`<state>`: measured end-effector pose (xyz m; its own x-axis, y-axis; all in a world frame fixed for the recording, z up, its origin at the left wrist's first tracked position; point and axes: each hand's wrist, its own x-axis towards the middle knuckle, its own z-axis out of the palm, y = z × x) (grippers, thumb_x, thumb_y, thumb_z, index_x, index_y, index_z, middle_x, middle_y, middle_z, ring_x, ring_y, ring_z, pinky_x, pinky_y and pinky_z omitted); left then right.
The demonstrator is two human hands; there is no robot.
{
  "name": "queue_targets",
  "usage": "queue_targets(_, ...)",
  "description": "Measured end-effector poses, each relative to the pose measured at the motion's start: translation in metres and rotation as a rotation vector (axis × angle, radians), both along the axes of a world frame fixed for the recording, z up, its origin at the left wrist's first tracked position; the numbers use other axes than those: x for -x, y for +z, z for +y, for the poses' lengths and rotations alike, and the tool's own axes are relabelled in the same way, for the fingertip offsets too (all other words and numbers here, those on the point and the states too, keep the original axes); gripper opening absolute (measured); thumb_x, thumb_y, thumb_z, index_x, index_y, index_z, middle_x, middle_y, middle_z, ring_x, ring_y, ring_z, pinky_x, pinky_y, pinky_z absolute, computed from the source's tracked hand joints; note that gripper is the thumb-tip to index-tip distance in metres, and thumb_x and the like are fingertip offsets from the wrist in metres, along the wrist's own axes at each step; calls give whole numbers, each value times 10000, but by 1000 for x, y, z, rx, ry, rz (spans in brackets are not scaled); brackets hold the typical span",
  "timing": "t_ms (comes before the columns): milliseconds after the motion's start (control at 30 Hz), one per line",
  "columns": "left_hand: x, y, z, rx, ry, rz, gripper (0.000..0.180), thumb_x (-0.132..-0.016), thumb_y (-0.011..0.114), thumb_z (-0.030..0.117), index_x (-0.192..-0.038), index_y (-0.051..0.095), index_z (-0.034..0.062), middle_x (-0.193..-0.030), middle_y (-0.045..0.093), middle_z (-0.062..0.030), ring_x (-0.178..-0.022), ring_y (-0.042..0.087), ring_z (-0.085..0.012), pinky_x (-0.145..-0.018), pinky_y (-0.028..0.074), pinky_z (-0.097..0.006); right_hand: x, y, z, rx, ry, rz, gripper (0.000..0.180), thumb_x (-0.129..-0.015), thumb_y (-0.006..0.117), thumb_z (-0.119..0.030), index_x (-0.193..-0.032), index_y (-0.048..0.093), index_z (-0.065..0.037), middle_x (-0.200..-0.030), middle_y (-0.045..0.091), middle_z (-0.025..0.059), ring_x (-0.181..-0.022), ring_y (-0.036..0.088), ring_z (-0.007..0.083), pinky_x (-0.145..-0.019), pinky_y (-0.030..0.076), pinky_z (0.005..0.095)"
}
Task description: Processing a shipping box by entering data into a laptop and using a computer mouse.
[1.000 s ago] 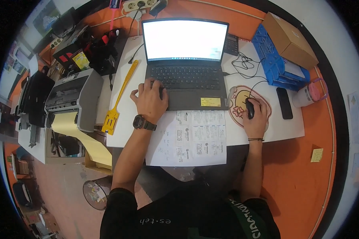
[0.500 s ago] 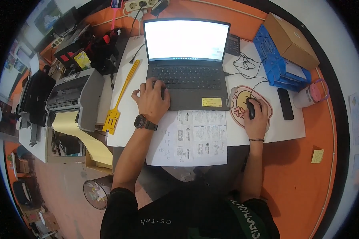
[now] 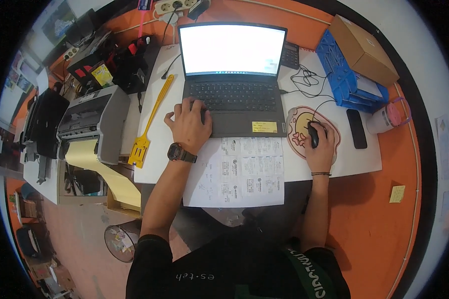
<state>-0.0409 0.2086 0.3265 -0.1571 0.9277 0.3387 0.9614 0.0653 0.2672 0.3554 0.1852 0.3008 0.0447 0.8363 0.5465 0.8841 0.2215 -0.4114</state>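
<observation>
An open laptop [image 3: 234, 118] with a bright white screen stands in front of me. My left hand [image 3: 191, 124] lies over the left side of its keyboard and palm rest, fingers stretched on the keys and holding nothing. My right hand [image 3: 322, 152] is wrapped over a black corded mouse [image 3: 312, 135]. Under the mouse is a round pink and yellow mouse pad [image 3: 294, 122] with a cartoon pattern. A white printed sheet [image 3: 254, 197] sticks out from below the laptop and over the desk's front edge. On the palm rest is a yellow sticky note [image 3: 264, 127].
Left of the laptop lies a yellow slotted tool [image 3: 157, 105] beside a grey printer [image 3: 97, 117] trailing yellow paper. A black phone [image 3: 356, 129], a pink-lidded bottle [image 3: 379, 122] and blue trays [image 3: 356, 92] stand right. Below left is a wire bin [image 3: 110, 244].
</observation>
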Motion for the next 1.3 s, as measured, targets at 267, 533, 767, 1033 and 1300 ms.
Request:
queue_targets(267, 0, 3, -1, 38, 2, -18, 243, -1046, 746, 314, -1243, 794, 180, -1470, 680, -63, -1397, 614, -305, -1214, 366, -672, 2, 3, -1, 7, 6, 12, 530, -899, 801, -40, -1419, 713, -94, -1477, 659, 170, -1342, 625, 439, -1153, 534, 510)
queue_targets(533, -1, 6, 0, 74, 4, -26, 255, -1038, 749, 303, -1256, 782, 174, -1474, 678, -76, -1404, 611, -307, -1216, 370, -670, 2, 4, 0, 3, 21, -13, 551, -895, 798, -35, -1434, 694, -86, -1482, 656, 173, -1351, 621, 440, -1149, 539, 513)
queue_targets(767, 2, 1, 2, 41, 11, -37, 426, -1039, 747, 309, -1437, 678, 174, -1487, 677, -90, -1408, 613, -307, -1217, 371, -676, 3, 4, -1, -22, -30, 23, 614, -886, 816, -53, -1478, 656, -68, -1483, 634, 200, -1389, 612, 452, -1163, 543, 508)
queue_targets(1033, 3, -8, 3, -27, -2, -60, 452, -1004, 766, 281, -1433, 674, 172, -1468, 674, -98, -1380, 615, -303, -1185, 365, -670, 5, 7, -4, 12, -15, 1, 680, -889, 820, -49, -1548, 659, -83, -1490, 627, 211, -1393, 622, 445, -1177, 544, 496)
queue_targets(1300, 4, -7, 3, -12, 0, -48, 450, -1013, 753, 286, -1441, 675, 173, -1470, 671, -90, -1363, 615, -306, -1182, 360, -671, 2, 1, 0, 1, 27, -4, 595, -885, 811, -30, -1469, 710, -88, -1472, 633, 207, -1368, 635, 442, -1152, 554, 505)
